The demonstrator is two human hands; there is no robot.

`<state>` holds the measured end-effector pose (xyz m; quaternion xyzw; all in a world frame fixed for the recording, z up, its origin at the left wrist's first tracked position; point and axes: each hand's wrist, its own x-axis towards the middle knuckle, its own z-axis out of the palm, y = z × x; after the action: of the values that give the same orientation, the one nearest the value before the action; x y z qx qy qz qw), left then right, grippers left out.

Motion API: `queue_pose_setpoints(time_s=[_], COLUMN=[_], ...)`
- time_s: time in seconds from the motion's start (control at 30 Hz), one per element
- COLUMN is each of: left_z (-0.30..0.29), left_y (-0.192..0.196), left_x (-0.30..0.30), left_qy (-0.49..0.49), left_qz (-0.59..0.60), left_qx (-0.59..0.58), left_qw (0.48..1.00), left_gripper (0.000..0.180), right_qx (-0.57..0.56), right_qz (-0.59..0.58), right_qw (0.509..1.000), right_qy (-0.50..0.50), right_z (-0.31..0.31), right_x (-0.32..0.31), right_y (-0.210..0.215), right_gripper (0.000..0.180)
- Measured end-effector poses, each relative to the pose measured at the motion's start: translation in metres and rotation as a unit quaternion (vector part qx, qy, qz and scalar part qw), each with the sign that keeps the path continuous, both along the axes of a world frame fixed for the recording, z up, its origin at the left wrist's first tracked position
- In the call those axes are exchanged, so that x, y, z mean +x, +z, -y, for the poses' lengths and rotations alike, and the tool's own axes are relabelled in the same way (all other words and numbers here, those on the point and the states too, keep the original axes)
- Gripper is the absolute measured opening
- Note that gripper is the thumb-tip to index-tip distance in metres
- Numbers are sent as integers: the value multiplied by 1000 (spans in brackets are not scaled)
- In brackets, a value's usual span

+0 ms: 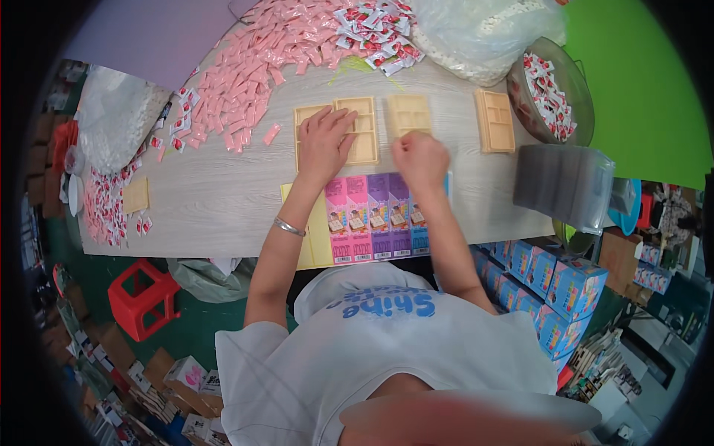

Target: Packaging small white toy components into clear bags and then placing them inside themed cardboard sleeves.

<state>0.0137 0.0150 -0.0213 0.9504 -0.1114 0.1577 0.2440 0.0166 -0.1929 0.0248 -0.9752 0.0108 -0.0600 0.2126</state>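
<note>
My left hand lies with its fingers apart over cream-coloured compartment trays placed side by side. A silver bangle is on that wrist. My right hand is curled closed and slightly blurred, at the near edge of another cream compartment tray. That tray is smeared by motion too, and the fingertips are hidden. Below both hands lies a sheet of printed cards in pink, purple and blue, with a yellow strip at its left, at the table's front edge.
Pink sachets pile up at the back left, with red-and-white sachets beside them. At the right stand stacked trays, a bowl of sachets and a grey plastic bin. A red stool and blue boxes flank me.
</note>
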Motion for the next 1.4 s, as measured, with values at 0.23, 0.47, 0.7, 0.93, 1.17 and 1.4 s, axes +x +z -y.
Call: queue_pose_setpoints(time_s=[0.23, 0.47, 0.7, 0.93, 1.17, 1.4], left_z=[12, 78, 69, 61, 57, 127], left_y=[25, 11, 4, 6, 20, 11], left_x=[8, 13, 14, 10, 10, 21], left_qy=[-44, -4, -6, -18, -18, -95], left_qz=[21, -42, -53, -45, -18, 14], left_qx=[14, 82, 78, 69, 76, 8], left_qw=[999, 996, 996, 996, 997, 995], left_gripper=[50, 58, 58, 59, 59, 53], right_qx=[121, -156, -168, 6, 99, -166], right_qz=[70, -58, 120, 85, 153, -12], right_qw=[987, 972, 970, 996, 982, 976], right_qy=[-74, -165, -128, -11, -49, -143], right_z=[38, 162, 180, 52, 71, 159], right_x=[14, 44, 50, 0, 9, 51], right_y=[22, 10, -10, 6, 16, 5], right_gripper=[28, 22, 19, 18, 21, 18])
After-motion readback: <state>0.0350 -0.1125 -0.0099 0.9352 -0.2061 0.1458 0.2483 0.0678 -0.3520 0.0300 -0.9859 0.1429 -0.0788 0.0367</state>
